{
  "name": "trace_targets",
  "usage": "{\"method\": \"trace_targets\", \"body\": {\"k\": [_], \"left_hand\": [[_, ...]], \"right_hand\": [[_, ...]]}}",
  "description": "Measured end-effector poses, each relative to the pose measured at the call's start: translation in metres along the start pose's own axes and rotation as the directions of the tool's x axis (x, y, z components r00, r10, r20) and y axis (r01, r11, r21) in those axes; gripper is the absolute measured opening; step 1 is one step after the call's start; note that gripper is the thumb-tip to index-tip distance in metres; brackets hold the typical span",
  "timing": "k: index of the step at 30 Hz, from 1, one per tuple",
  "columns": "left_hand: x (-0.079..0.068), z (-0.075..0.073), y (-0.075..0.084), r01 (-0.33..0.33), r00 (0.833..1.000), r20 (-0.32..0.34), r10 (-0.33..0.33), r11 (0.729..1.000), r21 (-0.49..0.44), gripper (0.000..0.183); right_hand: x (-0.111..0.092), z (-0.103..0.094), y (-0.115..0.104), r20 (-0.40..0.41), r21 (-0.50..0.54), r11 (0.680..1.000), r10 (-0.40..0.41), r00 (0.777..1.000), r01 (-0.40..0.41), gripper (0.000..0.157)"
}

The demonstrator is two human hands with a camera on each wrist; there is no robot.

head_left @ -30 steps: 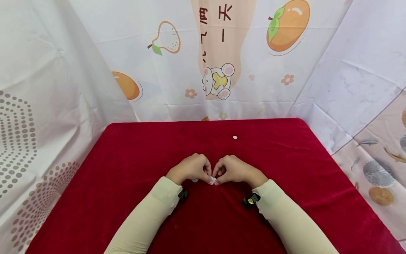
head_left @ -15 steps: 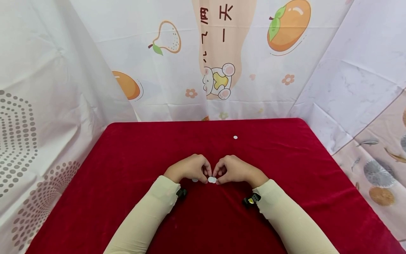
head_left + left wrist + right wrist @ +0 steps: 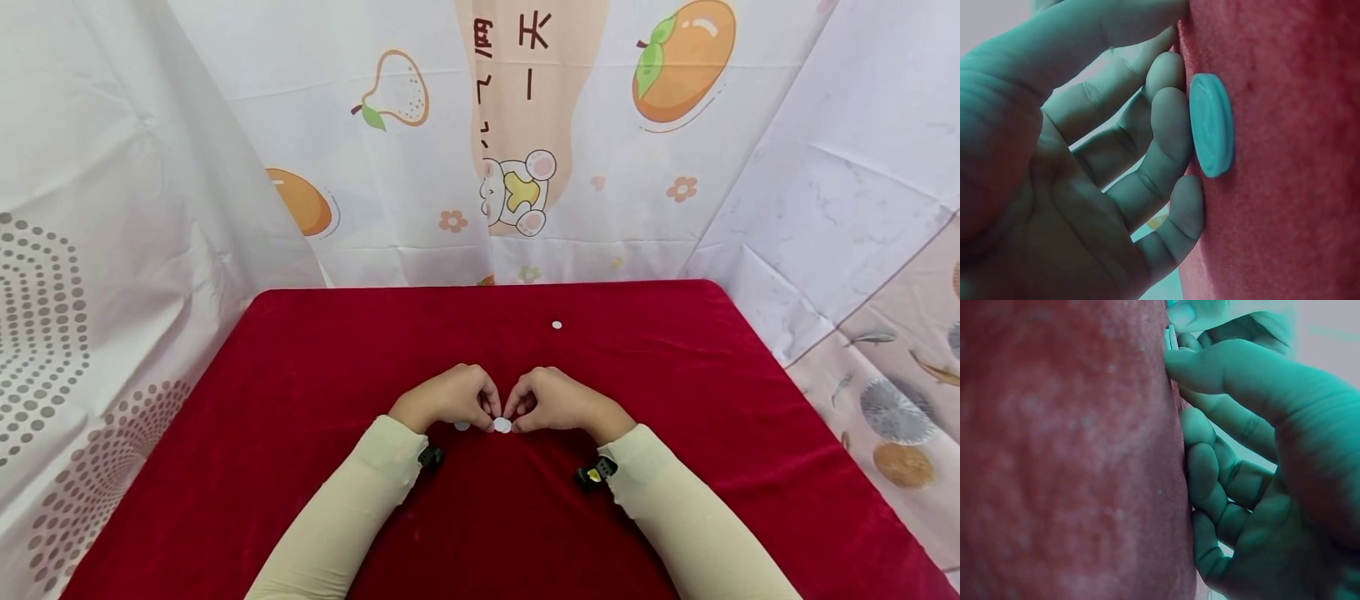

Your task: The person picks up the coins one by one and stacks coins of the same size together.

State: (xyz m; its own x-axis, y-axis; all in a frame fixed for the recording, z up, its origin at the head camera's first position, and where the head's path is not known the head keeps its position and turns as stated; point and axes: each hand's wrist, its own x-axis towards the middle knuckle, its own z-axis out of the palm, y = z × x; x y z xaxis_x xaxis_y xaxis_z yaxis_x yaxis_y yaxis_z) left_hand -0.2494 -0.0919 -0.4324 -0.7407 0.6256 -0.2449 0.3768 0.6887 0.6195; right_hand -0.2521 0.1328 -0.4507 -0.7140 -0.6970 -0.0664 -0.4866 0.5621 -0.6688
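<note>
Two small white round discs (image 3: 501, 424) overlap, one partly on top of the other, on the red cloth between my hands. My left hand (image 3: 453, 396) pinches at them from the left with thumb and index finger. From the other side my right hand (image 3: 558, 400) pinches at their right edge, its thumb right at the rim. Edge-on in the right wrist view, the stacked discs (image 3: 1171, 339) show between the two thumbs. Another disc with a raised rim (image 3: 1211, 125) lies beside the curled fingers of my left hand, partly hidden in the head view.
A further white disc (image 3: 557, 325) lies toward the back of the red-clothed table (image 3: 360, 342). Printed curtains (image 3: 420, 192) hang behind and along both sides of the table.
My left thumb has drawn back slightly to the left, uncovering the two discs. The upper disc has slid slightly right over the lower one. The right hand stays nearly still.
</note>
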Motion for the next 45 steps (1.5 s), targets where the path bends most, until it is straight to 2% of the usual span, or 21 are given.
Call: {"method": "trace_targets", "body": {"k": [27,36,45], "left_hand": [[-0.0008,-0.0001,-0.0021,0.014,1.000,-0.003,-0.014,1.000,0.001,0.015],[0.0023,0.0003,-0.0018,-0.004,1.000,0.003,0.004,1.000,-0.001,0.015],[0.0005,-0.0003,-0.0023,0.017,1.000,0.005,-0.017,1.000,0.003,0.013]], "right_hand": [[0.0024,0.0007,-0.0019,0.005,-0.002,1.000,0.007,1.000,-0.007,0.014],[-0.0008,-0.0009,-0.0028,0.001,0.014,1.000,0.008,1.000,-0.008,0.014],[0.0010,0.0003,-0.0031,0.000,0.011,1.000,-0.009,1.000,0.009,0.015]]}}
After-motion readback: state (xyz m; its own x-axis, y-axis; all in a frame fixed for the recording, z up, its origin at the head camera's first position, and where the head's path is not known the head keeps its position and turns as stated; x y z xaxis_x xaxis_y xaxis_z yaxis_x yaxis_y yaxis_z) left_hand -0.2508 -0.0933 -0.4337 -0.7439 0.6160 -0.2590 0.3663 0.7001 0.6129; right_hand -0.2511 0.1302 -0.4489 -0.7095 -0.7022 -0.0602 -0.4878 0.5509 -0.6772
